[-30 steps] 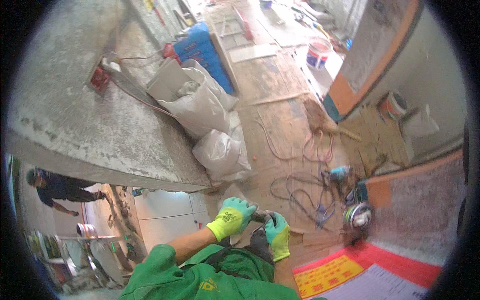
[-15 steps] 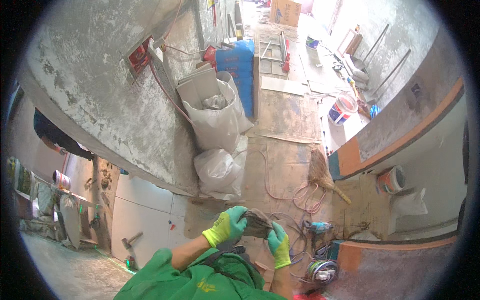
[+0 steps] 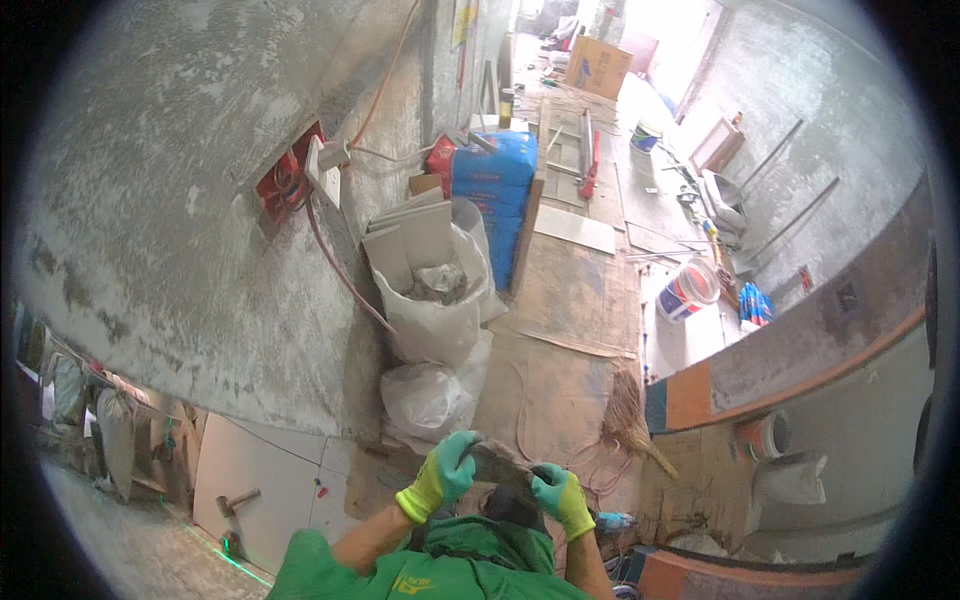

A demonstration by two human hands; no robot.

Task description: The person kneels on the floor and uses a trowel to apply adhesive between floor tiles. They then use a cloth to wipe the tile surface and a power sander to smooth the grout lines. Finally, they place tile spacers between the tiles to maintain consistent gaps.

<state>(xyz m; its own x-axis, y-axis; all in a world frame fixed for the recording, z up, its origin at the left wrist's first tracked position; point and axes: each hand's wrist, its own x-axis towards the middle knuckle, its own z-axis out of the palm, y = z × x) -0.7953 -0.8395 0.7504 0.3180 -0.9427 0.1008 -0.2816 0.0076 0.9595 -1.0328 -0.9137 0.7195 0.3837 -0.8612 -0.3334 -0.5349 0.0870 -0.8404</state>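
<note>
A dirty grey-brown cloth (image 3: 503, 466) stretches between my two gloved hands, in front of my green shirt. My left hand (image 3: 441, 474), in a yellow-green glove with teal fingers, is closed on one end of it. The other end is pinched in my right hand (image 3: 562, 496), gloved the same way. Just beyond the cloth stands a tied white plastic bag (image 3: 425, 398). A blue power tool (image 3: 613, 521) lies on the floor close to my right hand, partly hidden.
Against the left wall stand a white sack (image 3: 430, 320) of tile offcuts and stacked blue bags (image 3: 492, 180). A straw broom (image 3: 630, 425) and coiled pink hose lie ahead on the floor covering. A hammer (image 3: 237, 501) rests on a white panel at left. Buckets (image 3: 687, 290) stand at right.
The head view has tilted upward, so the room sits lower in the picture. My hands have drawn slightly apart, and the cloth between them is stretched wider.
</note>
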